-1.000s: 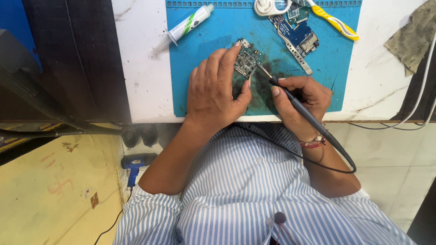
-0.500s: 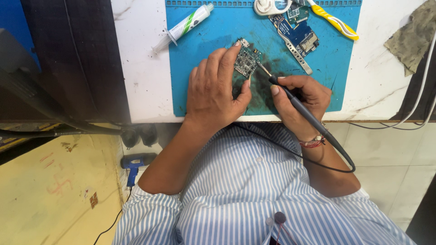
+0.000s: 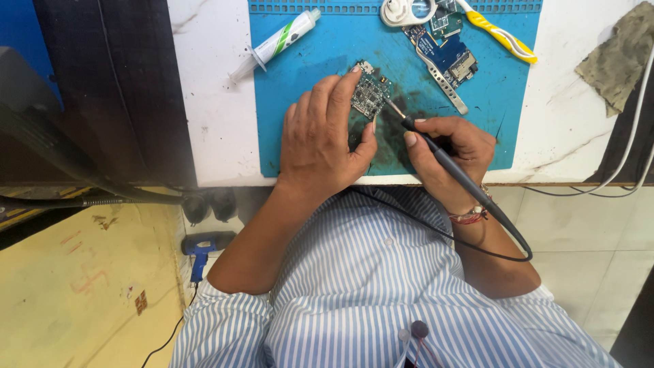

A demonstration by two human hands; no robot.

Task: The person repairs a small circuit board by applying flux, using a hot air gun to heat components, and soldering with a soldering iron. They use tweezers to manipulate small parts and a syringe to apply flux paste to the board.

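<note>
The small green circuit board [image 3: 370, 92] lay on the blue mat [image 3: 306, 146], just beyond both hands and a little towards the far edge of the worktop [image 3: 211, 129]. Its long axis ran obliquely, from the near left to the far right.

The left hand [image 3: 323, 140] was the nearer of the two: it lay flat over the mat, palm down, fingers loosely spread, with the fingertips [image 3: 354, 71] pressed against the left edge of the board (steadying it, by the look of the pose).

The right hand [image 3: 446, 146] was curled closed around a dark soldering iron [image 3: 449, 167], held pen-fashion between thumb and fingers. The iron slanted up and to the left, so that its metal tip [image 3: 392, 109] met the right edge of the board; its cord [image 3: 477, 249] trailed back across the striped shirt [image 3: 381, 300].

Farther off lay a syringe [image 3: 279, 41], another board on a metal frame [image 3: 446, 58], a yellow-handled tool [image 3: 497, 34] and a grey rag [image 3: 616, 58], all untouched.
</note>
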